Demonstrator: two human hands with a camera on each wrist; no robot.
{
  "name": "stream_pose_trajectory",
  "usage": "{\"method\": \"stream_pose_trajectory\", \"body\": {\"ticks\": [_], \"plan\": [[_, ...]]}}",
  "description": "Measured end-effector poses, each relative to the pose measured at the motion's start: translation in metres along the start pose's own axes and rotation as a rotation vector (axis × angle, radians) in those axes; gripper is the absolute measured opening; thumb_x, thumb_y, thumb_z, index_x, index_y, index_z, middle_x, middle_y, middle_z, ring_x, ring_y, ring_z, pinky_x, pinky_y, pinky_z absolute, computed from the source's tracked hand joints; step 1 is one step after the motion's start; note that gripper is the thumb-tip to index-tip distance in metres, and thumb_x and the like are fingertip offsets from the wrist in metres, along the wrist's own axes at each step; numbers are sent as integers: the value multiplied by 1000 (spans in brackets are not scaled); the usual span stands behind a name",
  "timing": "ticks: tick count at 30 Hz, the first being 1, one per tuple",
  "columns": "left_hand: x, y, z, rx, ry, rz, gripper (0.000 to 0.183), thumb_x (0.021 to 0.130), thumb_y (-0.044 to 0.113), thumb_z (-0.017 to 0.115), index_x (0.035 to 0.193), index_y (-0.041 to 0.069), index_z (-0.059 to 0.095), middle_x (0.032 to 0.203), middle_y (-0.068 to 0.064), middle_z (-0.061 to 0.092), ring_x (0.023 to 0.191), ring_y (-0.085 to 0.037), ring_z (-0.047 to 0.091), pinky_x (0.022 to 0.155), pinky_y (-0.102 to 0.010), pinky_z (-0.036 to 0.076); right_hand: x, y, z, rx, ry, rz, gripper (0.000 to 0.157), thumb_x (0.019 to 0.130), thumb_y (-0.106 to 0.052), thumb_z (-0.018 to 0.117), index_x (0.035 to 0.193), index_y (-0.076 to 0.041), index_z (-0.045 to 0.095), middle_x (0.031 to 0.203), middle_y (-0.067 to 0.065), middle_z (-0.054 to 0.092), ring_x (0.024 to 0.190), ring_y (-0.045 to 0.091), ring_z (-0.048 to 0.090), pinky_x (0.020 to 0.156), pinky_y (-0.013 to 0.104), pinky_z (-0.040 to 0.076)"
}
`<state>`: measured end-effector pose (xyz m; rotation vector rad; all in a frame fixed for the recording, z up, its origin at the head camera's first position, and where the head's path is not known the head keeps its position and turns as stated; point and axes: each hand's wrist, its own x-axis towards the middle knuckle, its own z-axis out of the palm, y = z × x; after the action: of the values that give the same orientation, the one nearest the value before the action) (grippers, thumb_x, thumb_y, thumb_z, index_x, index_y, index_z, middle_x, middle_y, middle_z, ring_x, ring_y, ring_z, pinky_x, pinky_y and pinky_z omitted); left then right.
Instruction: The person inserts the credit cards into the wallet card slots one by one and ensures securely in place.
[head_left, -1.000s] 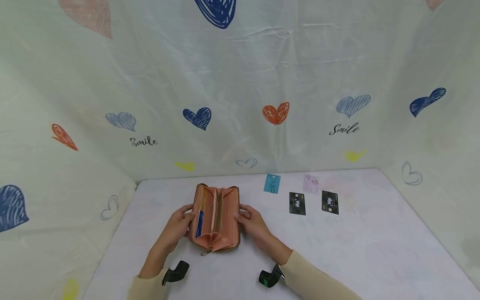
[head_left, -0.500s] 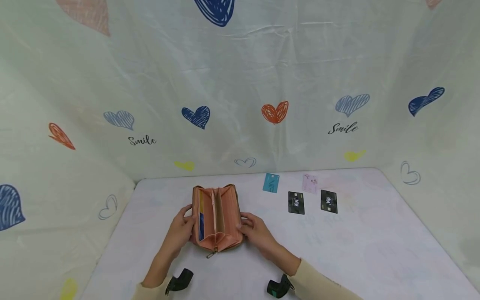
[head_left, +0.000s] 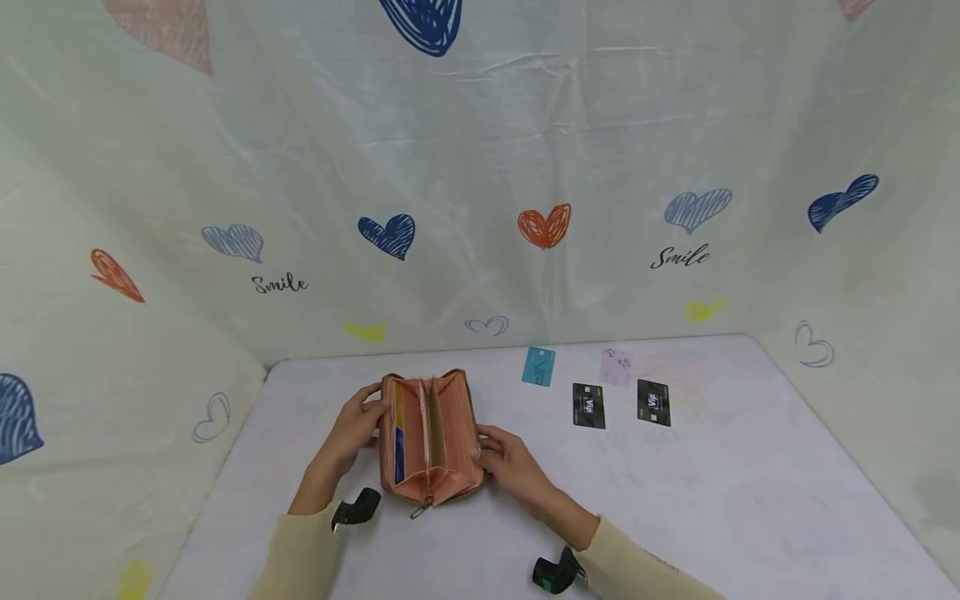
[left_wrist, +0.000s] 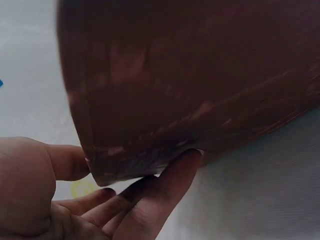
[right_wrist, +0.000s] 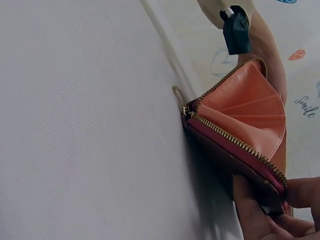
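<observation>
An unzipped wallet [head_left: 431, 442] with a salmon-pink lining stands spread between my two hands, its zip pull hanging at the near end. A blue-and-yellow card [head_left: 399, 454] sits in its left inner side. My left hand [head_left: 358, 427] grips the left edge, thumb on one side and fingers behind; the left wrist view shows the dark brown outside of the wallet [left_wrist: 190, 90] close up. My right hand [head_left: 513, 467] pinches the right edge near the lower corner. In the right wrist view the brass zip teeth and folded lining of the wallet [right_wrist: 245, 115] face the camera.
Right of the wallet lie a teal VIP card [head_left: 538, 367], a pale pink card [head_left: 616, 367] and two black VIP cards [head_left: 588, 406], all flat on the white table [head_left: 720, 483]. A heart-printed sheet [head_left: 465, 167] hangs behind the table.
The wallet first came a little nearer while its angle shifted slightly. My left hand has since slid up along the left edge. The right hand keeps hold of the right edge.
</observation>
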<state>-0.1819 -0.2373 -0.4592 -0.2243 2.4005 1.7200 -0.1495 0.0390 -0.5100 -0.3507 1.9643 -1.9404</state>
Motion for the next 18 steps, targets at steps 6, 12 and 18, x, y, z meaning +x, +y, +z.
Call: {"method": "stream_pose_trajectory", "body": {"ticks": [6,12,18], "plan": [[13,0,-2,-28,-14,2,61,112,14,43,167,-1,20,149,-36,50,95,-14,68,67,-30,59,0,0,-2,13,-26,16,56,106,-7,57,153,16,39,137,32,63,110,24,71,82,27,58],[10,-1,-3,-60,10,-3,61,111,9,39,167,0,18,150,-39,47,97,-16,68,68,-30,61,-6,-3,-3,40,-59,50,60,105,-8,58,155,15,36,139,33,61,113,28,70,91,42,61],[-1,-2,-2,-109,49,-28,61,112,9,34,168,0,12,152,-35,43,95,-11,62,67,-25,54,-13,-6,-6,72,-67,68,57,105,-7,58,155,14,37,140,33,59,114,31,70,92,46,61]]}}
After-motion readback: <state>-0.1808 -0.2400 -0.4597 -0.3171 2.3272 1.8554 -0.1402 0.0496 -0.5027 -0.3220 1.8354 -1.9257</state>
